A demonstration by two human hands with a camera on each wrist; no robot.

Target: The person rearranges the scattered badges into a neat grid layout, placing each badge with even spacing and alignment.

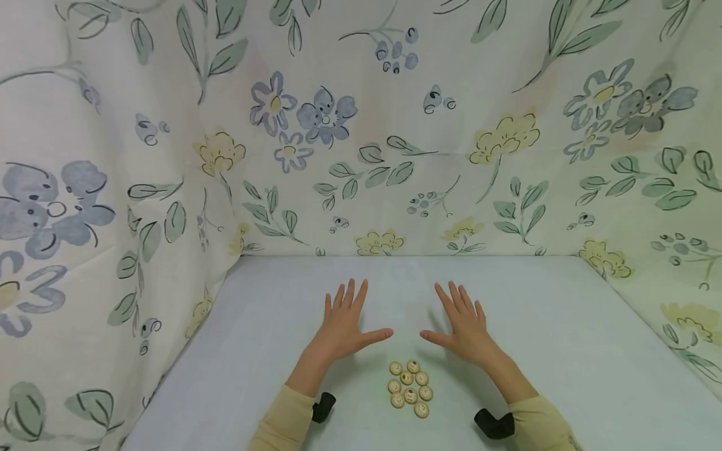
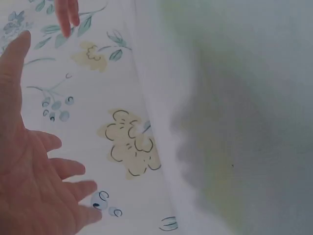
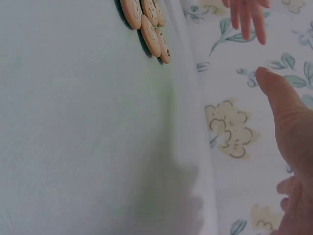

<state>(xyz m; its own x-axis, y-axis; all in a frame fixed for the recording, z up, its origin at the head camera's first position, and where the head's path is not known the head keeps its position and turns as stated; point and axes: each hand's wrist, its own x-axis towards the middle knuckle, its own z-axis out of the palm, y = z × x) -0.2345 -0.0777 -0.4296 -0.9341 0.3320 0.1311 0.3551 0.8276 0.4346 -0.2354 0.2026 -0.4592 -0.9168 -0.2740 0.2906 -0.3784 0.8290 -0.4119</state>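
Several small round wooden discs point(image 1: 410, 395) with faces drawn on them lie in a loose cluster on the white table, near its front middle. Some of these discs point(image 3: 150, 36) show at the top of the right wrist view. Beyond the cluster and to its left, my left hand point(image 1: 342, 332) hovers with fingers spread and thumb pointing inward, holding nothing. My right hand point(image 1: 467, 332) mirrors it on the right side, fingers spread, palm empty. Both hands cast soft shadows on the table. In the left wrist view, the left hand point(image 2: 34, 181) shows its palm and outstretched fingers.
The white table point(image 1: 575, 326) reaches back to a hanging cloth point(image 1: 361, 113) printed with flowers and leaves, which also drapes along both sides. A black device point(image 1: 324, 408) sits at the left wrist, and another black device point(image 1: 494, 425) at the right.
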